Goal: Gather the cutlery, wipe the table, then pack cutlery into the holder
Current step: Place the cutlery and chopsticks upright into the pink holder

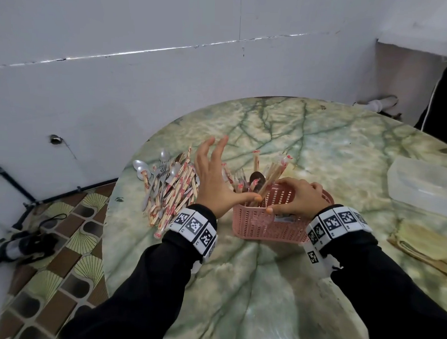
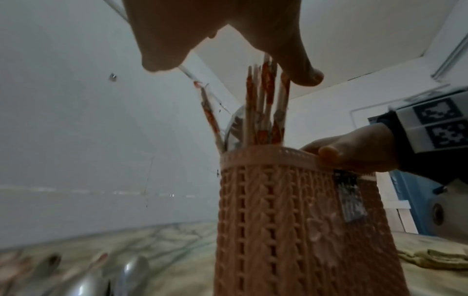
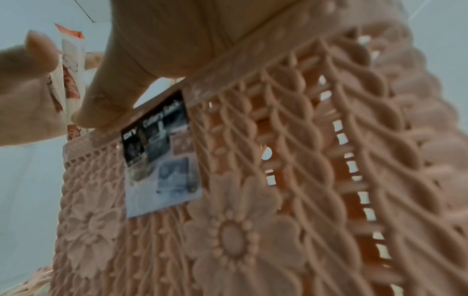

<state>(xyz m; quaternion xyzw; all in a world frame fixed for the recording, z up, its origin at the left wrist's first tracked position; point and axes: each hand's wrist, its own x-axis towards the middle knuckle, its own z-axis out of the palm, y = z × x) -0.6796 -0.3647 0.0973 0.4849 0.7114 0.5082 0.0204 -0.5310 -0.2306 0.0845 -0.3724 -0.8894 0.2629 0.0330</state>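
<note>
Pink holder [image 1: 268, 227] stands upright on the marble table [image 1: 263, 286], near its left-centre, label sticker [image 3: 162, 158] on the near wall. Inside its left compartment: wrapped chopsticks [image 1: 273, 171], a dark spoon [image 1: 257, 177] and forks, all standing up past the rim.

Right hand [image 1: 296, 198] lies over the top of the holder, fingers curled over the far rim, thumb [image 3: 106, 104] pressed on the near rim beside the sticker: grasping the holder.

Left hand [image 1: 214, 179] is just left of the holder, fingers spread and straight, holding nothing; its thumb tip [image 2: 306, 76] touches the tops of the chopsticks in the holder, other fingers up and clear of them.

Left of that hand, a loose pile [image 1: 170, 190] of wrapped chopsticks and metal spoons lies flat on the table, near the edge, apart from the holder.

Far right: clear plastic box [image 1: 424, 185] and a folded yellow cloth [image 1: 424, 244] on the table.
</note>
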